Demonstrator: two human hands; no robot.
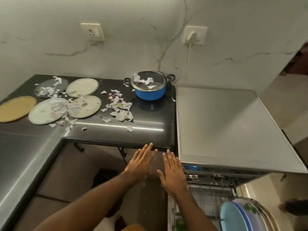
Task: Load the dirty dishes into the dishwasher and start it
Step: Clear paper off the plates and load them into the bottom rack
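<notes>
Black polished table (103, 132) carries everything left to load, and all of it lies forward of our hands, mostly to their left. Our left hand (141, 164) and right hand (173, 174) hover side by side just below the table's front edge, palms down and fingers straight, each grip released and holding nothing.

Up and left of the left hand sits a round pale-green plate strewn with paper scraps (85, 106). A second littered pale plate (48, 111) is just beside it and a cleaner third pale plate (82, 87) lies behind. A dark grey plate (50, 87) and a flat tan plate (16, 108) lie farther left still. Almost straight ahead, well back on the table, stands the blue enamel pot with a glass lid (150, 92), torn paper resting on the lid.

To the right stands the grey dishwasher (225, 122). Its wire lower rack (208, 197) is pulled out close beside our right forearm and already holds upright blue and white plates (236, 217).

We judge that the left hand is the better placed to fetch the plates, while the right is nearer the rack that receives them.
</notes>
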